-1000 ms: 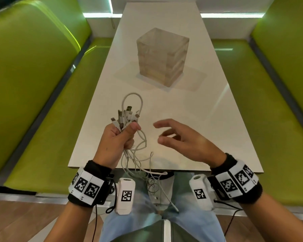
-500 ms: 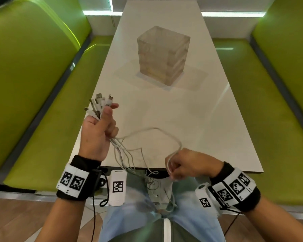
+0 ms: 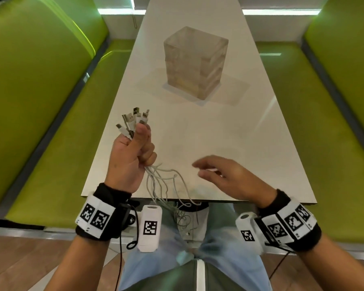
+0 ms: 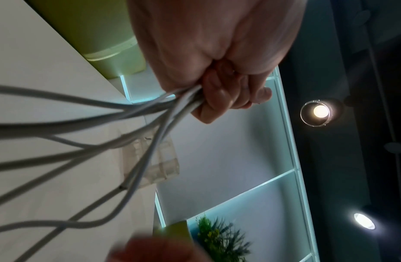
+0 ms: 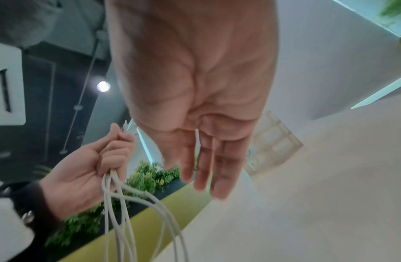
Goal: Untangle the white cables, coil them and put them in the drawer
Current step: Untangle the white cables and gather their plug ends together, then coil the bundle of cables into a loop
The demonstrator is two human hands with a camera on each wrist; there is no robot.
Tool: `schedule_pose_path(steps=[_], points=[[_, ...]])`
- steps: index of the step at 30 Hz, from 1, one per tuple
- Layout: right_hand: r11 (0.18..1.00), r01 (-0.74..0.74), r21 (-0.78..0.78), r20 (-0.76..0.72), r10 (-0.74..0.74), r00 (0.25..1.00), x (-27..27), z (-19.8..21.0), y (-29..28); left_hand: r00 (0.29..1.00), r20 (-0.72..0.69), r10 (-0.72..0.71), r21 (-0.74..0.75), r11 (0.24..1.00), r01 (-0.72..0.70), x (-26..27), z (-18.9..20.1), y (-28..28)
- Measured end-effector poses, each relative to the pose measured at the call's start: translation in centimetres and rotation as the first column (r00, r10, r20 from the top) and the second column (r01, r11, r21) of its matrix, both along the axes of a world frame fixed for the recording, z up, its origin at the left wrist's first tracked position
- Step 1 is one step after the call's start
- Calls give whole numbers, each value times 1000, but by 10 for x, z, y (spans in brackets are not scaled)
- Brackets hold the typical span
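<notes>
My left hand [image 3: 132, 156] grips a bundle of white cables [image 3: 162, 181] in its fist above the table's near left corner. Their plug ends [image 3: 135, 120] fan out above the thumb. The loose lengths hang from the fist, over the table edge and into my lap [image 3: 183, 217]. In the left wrist view the curled fingers [image 4: 219, 99] clamp the strands [image 4: 137, 113]. My right hand [image 3: 223, 175] hovers to the right of the cables with straight fingers and holds nothing. The right wrist view shows its flat fingers [image 5: 217, 168] and the left hand [image 5: 87, 170] with the cables [image 5: 119, 209].
A translucent drawer box [image 3: 194, 61] stands in the middle of the long white table [image 3: 250, 143], beyond both hands. Green padded benches [image 3: 40, 101] run along both sides. My legs sit under the near edge.
My right hand has let go of the cable loop it pinched near the table edge and now hovers open higher up. The left hand has shifted right with the bundle.
</notes>
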State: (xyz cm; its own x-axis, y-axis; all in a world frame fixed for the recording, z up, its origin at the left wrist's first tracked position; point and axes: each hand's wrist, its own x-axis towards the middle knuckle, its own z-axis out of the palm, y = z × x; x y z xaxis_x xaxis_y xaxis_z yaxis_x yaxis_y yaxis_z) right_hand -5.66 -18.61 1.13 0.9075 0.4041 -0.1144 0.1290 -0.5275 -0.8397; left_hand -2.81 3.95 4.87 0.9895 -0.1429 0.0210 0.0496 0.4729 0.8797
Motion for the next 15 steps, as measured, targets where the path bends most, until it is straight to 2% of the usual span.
schedule_pose_path(steps=[1,3,5,7,10,15], points=[[995,-16,100,-55,21,998,3,6,4,1000,-1,-27,-2,1000,27,-1,0,-5],[983,-104,153,-129,124,984,8,12,18,996,13,-85,0,996,85,-2,1,-19],[966,-212,151,-101,229,968,13,10,35,992,23,-126,3,992,126,-5,4,-33],[940,-250,232,-53,269,962,13,5,49,989,21,-149,17,989,149,-5,10,-44],[905,-121,409,-81,168,982,8,-8,54,985,17,-169,71,983,168,4,18,-50],[860,141,490,-137,-83,987,-5,-23,47,982,-70,-173,74,981,178,17,14,-55]])
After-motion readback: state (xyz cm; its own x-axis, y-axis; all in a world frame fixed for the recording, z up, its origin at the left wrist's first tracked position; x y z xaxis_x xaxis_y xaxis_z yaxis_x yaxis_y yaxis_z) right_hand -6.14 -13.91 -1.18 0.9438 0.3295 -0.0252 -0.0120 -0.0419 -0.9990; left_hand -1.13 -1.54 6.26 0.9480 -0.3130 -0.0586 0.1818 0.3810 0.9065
